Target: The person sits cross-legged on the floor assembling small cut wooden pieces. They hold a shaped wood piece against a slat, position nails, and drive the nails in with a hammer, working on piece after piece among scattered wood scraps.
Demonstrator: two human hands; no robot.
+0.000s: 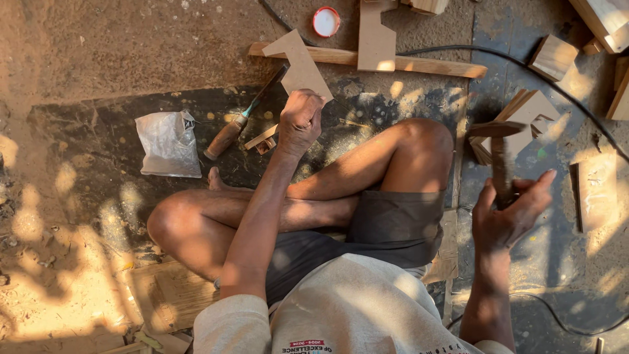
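Observation:
I sit cross-legged on the ground. My left hand [300, 121] reaches forward and grips the lower edge of a flat cut-out wooden piece [298, 62] lying on the ground. My right hand [511, 210] is raised at the right and holds a hammer [499, 147] by its wooden handle, the head up near a stack of wood. A chisel [239, 124] with a wooden handle lies just left of my left hand. A small wood scrap [263, 139] rests beside that hand.
A long wooden strip [432, 65] lies ahead with another cut-out board [376, 36] across it. A plastic bag [169, 144] sits at left, a red-rimmed lid [326, 21] farther off. Wood blocks [553, 56] and a black cable [524, 64] lie at right.

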